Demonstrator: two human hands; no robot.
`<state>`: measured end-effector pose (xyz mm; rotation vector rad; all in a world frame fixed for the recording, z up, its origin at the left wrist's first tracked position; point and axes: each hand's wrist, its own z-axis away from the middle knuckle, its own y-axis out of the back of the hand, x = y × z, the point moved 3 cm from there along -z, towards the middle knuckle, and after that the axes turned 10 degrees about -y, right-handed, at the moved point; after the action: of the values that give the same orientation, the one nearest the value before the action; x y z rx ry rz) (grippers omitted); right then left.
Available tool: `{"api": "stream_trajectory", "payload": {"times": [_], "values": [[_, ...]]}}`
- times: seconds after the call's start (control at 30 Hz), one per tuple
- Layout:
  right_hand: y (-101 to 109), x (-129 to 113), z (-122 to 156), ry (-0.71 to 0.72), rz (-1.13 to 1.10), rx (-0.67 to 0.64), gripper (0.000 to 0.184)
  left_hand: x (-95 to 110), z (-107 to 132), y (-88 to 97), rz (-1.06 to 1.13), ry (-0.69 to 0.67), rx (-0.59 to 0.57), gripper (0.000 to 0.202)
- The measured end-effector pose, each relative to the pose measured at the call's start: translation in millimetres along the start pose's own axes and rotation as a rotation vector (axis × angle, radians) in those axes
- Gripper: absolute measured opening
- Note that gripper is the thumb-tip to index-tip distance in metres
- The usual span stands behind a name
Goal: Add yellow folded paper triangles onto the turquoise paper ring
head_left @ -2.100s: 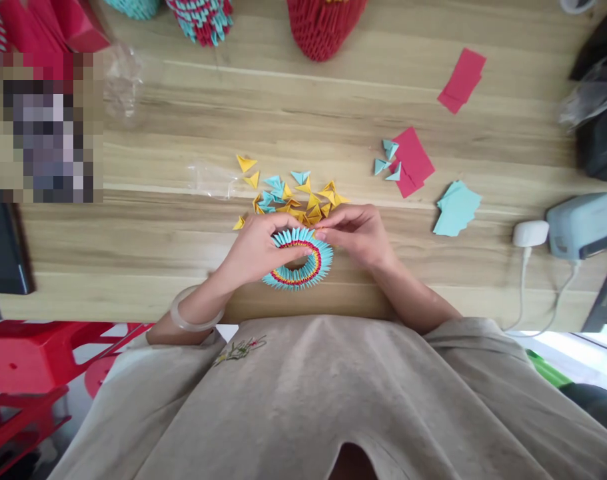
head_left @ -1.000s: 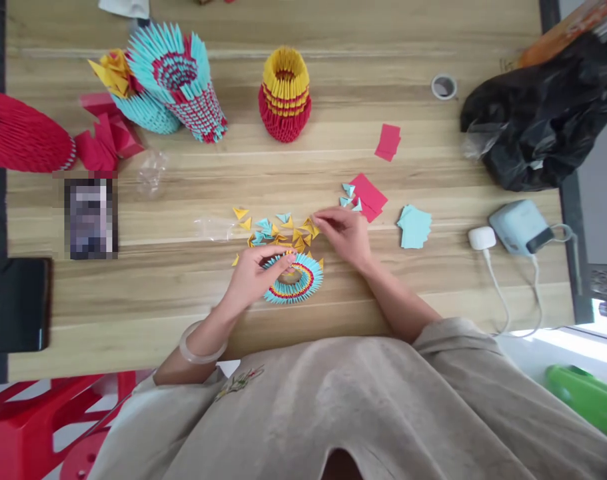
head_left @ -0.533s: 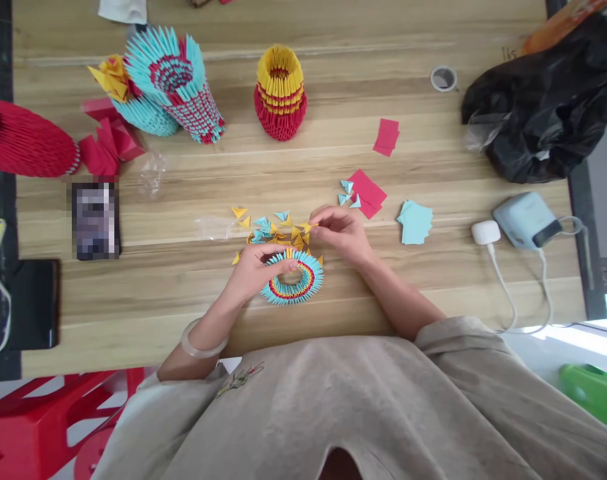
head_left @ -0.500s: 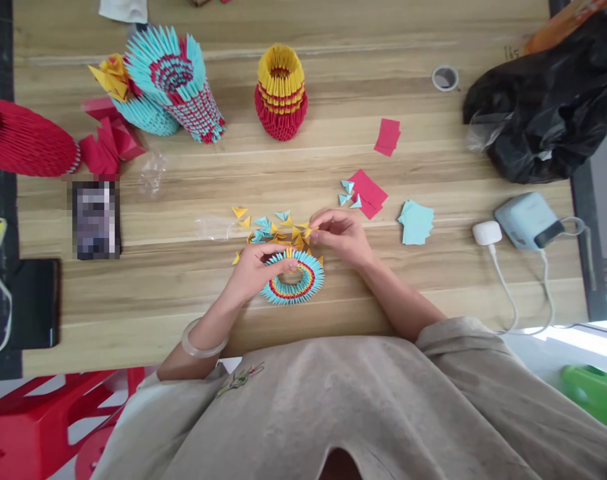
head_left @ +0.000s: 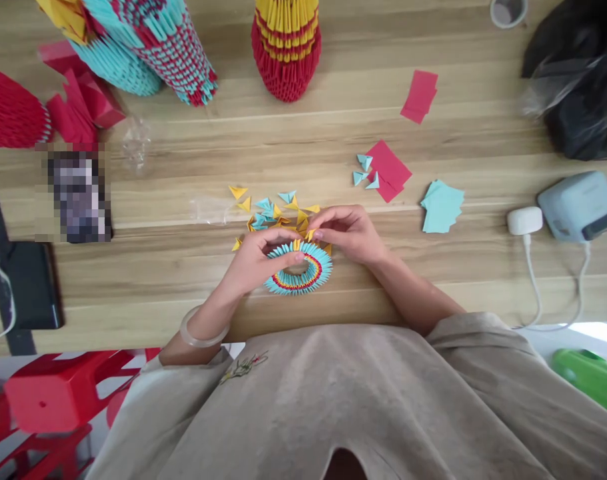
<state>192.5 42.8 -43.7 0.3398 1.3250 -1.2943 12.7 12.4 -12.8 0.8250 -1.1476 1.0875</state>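
The left hand (head_left: 253, 260) clamped the paper ring (head_left: 324, 270) at the near middle of the surface (head_left: 183, 140), and the yellow piece (head_left: 310, 235), apparently pinched by the right hand (head_left: 356, 235) at its far side, called for light, square pressure.

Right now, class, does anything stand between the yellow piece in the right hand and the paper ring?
Nothing visible does. The right hand pinches the yellow piece right by the far edge of the paper ring, which the left hand holds. Whether piece and ring touch, I cannot tell.
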Motion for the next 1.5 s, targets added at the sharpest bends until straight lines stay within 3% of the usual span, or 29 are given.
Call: {"api": "stream_trajectory", "payload": {"times": [0.43, 0.63, 0.83, 1.03, 1.3, 1.5], "values": [[0.9, -2.7, 0.4, 0.139, 0.087, 0.045, 0.01, 0.8, -1.5, 0.6, -0.182, -0.157, -0.097, 0.024], [-0.2, -0.5, 0.5, 0.095, -0.004, -0.017, 0.004, 0.7, -0.3, -0.6, -0.192, -0.083, -0.127, 0.03], [-2.1, -0.7, 1.0, -0.007, -0.027, -0.015, 0.036, -0.8, 1.2, 0.8, -0.252, -0.076, -0.162, 0.029], [-1.9, -1.9, 2.2, -0.005, -0.003, 0.004, 0.014, 1.4, 1.4, 0.5, -0.262, -0.038, -0.166, 0.03], [-1.1, -2.0, 3.6, -0.068, -0.047, 0.046, 0.017, 4.4, 4.1, -0.3, -0.274, -0.069, -0.127, 0.025], [-1.9, 0.3, 2.0, -0.078, -0.022, 0.026, 0.014, 3.2, 4.5, -0.1, -0.248, -0.004, -0.038, 0.03]]}}
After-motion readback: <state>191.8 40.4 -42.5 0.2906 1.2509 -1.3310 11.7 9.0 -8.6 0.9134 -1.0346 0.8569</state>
